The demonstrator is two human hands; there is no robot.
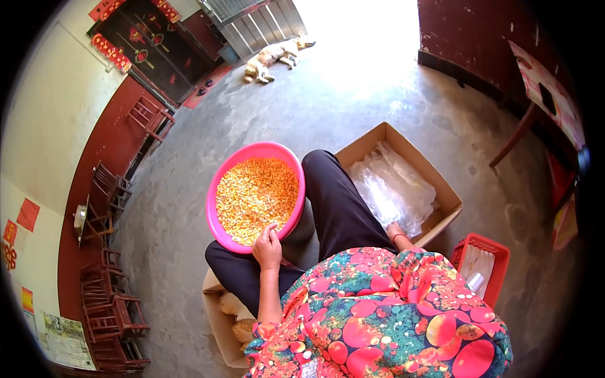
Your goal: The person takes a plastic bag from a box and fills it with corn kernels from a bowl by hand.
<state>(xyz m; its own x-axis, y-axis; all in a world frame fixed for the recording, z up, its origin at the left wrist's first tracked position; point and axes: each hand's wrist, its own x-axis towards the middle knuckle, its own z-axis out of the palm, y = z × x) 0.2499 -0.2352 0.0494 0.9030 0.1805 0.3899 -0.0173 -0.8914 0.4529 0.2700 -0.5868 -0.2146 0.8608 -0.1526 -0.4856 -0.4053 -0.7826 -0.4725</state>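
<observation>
A pink basin point(211, 195) full of yellow-orange corn kernels point(258, 192) stands in front of my left leg. My left hand point(268, 247) is at the basin's near rim, its fingers curled together by the kernels; what they hold, if anything, I cannot make out. On the right, a cardboard box point(441, 179) contains clear plastic bags point(391, 186). My right hand point(395, 232) is at the near side of this box, beside the bags. Its fingers are mostly hidden, so whether they grip a bag does not show.
Beneath my left arm is another cardboard box point(217, 331) with filled bags point(242, 331). A red basket point(501, 258) sits at my right. A dog point(274, 58) lies by the bright doorway. Wooden chairs point(107, 309) line the left wall; a table point(548, 94) stands at right.
</observation>
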